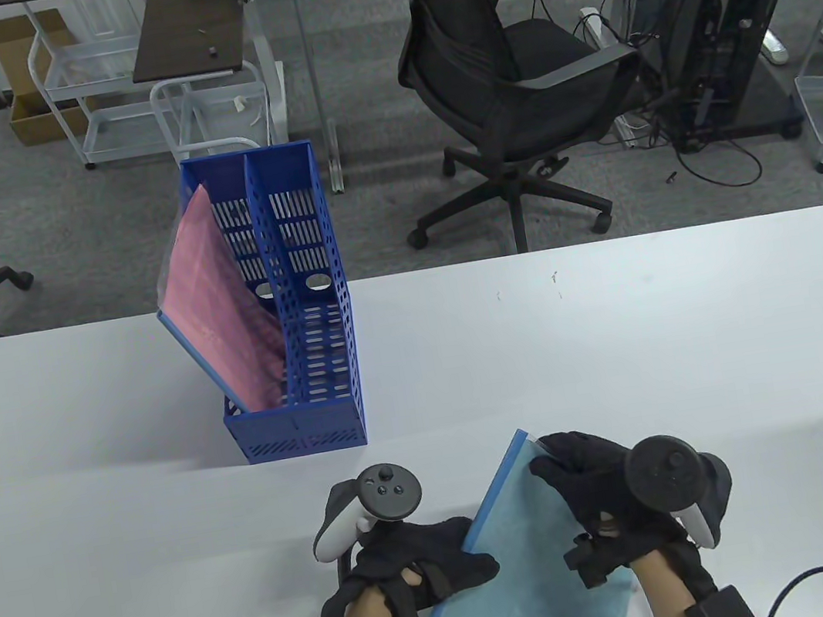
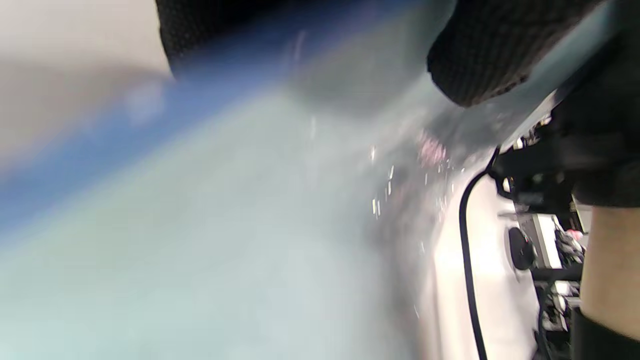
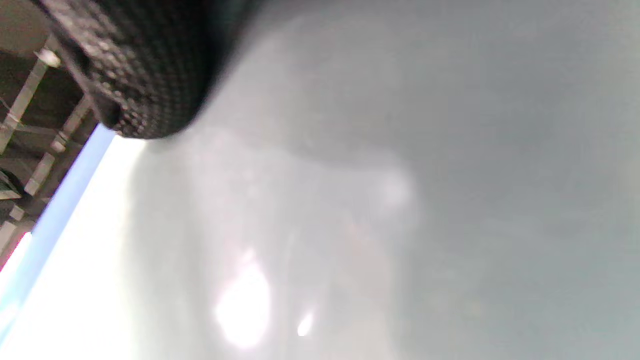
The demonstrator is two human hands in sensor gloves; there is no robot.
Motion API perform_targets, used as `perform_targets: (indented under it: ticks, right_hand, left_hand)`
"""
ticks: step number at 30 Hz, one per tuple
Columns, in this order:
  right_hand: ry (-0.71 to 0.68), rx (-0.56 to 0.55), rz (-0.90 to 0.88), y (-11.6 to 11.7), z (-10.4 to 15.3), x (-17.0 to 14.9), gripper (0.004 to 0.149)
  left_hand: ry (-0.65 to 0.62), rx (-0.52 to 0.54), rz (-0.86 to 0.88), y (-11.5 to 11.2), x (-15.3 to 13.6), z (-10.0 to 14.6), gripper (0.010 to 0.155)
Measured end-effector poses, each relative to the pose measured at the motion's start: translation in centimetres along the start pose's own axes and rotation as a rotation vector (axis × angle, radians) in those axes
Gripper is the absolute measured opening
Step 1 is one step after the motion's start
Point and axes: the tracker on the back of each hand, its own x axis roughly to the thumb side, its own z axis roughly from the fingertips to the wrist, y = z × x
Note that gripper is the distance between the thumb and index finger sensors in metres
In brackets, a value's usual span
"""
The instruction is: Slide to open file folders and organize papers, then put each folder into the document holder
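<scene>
A light blue translucent folder (image 1: pixel 528 579) with a darker blue spine is held at a slant over the near edge of the white table (image 1: pixel 619 338). My left hand (image 1: pixel 451 556) grips its spine edge, with a fingertip (image 2: pixel 480 60) lying on the cover. My right hand (image 1: pixel 562 468) grips the folder's far right edge near the top corner, one fingertip (image 3: pixel 140 65) showing against the blurred sheet (image 3: pixel 400 200). The blue two-slot document holder (image 1: pixel 311 340) stands to the far left of the hands. A pink folder (image 1: pixel 221 315) leans in its left slot.
Beyond the table's far edge are a black office chair (image 1: pixel 500 76), a computer tower (image 1: pixel 724 17) and wire carts (image 1: pixel 113 98). A black cable (image 1: pixel 813 577) lies at the near right corner, also visible as a cable (image 2: pixel 467 260) in the left wrist view.
</scene>
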Motion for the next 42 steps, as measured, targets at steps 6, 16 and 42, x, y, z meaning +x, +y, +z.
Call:
perform_targets:
  ticks: [6,16,42]
  right_hand:
    - [-0.132,-0.126,0.055,-0.9,0.9,2.3,0.04]
    - [0.175,-0.113,0.397,-1.4,0.7,-2.0,0.093]
    - [0.198,0.281,0.611,5.1,0.7,-2.6,0.097]
  left_hand:
    - [-0.119,-0.05,0.043,-0.2,0.7,0.0,0.058]
    - [-0.246,0.467,0.302,4.5,-1.2,5.1,0.059]
    - [-0.675,1.583,0.317,14.0,2.7,12.4,0.059]
